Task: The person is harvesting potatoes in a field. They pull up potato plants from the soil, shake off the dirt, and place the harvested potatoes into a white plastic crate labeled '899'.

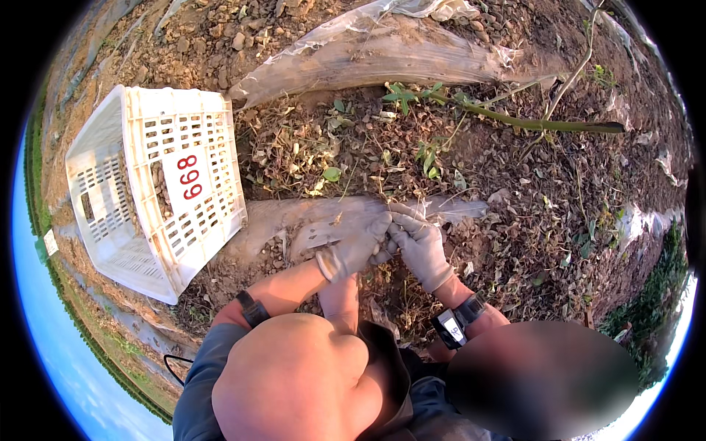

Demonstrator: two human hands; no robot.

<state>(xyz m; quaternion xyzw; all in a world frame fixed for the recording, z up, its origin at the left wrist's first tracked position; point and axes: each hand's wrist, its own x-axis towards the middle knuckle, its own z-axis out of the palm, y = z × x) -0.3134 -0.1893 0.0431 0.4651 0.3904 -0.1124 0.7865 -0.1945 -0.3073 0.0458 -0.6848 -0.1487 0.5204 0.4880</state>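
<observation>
My left hand point(353, 246), in a grey-white work glove, meets my right hand point(422, 251), gloved the same way, low over the ground. The fingertips of both are bent in and touch or nearly touch each other. Whether something small is pinched between them cannot be made out. Just behind and beneath the hands runs a torn strip of clear plastic film point(325, 218), partly covered with soil. Dry leaves and stems point(491, 259) lie around my right hand.
To the left, a white plastic crate point(185, 234) with slotted walls and red digits holds what look like peanuts point(160, 184). A green-brown branch point(524, 121) lies at the upper right. A wider film sheet point(375, 58) stretches across the far soil. Leaf litter point(309, 138) covers the ground between.
</observation>
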